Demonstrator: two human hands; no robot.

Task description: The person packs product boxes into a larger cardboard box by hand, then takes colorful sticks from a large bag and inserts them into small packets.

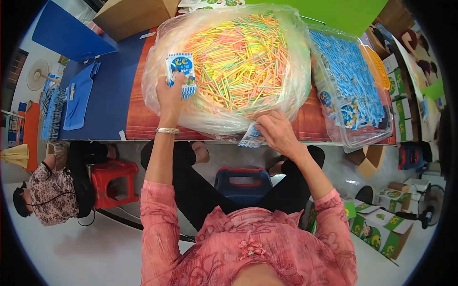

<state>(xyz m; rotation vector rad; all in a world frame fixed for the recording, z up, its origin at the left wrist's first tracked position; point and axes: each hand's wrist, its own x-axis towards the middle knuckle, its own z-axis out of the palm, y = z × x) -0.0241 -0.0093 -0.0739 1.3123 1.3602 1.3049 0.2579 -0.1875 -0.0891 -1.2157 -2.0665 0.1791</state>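
Observation:
My left hand (pixel 170 95) grips a small blue-and-white printed packet (pixel 180 66) over the left side of a big clear plastic bag (pixel 160 52). Inside that bag lies a heap of thin pink, yellow and green sticks (pixel 238 57). At the bag's front edge, my right hand (pixel 276 131) pinches a second packet (pixel 252 136), whose printed side is partly turned away. Whether either packet has anything inside, I cannot tell.
On the right, a clear plastic tub (pixel 353 140) holds many blue-and-white packets, with an orange basket (pixel 374 66) behind it. A blue cloth (pixel 82 97) lies on the left. Another person (pixel 55 195) sits near a red stool (pixel 113 183). Cartons (pixel 381 231) stand on the floor.

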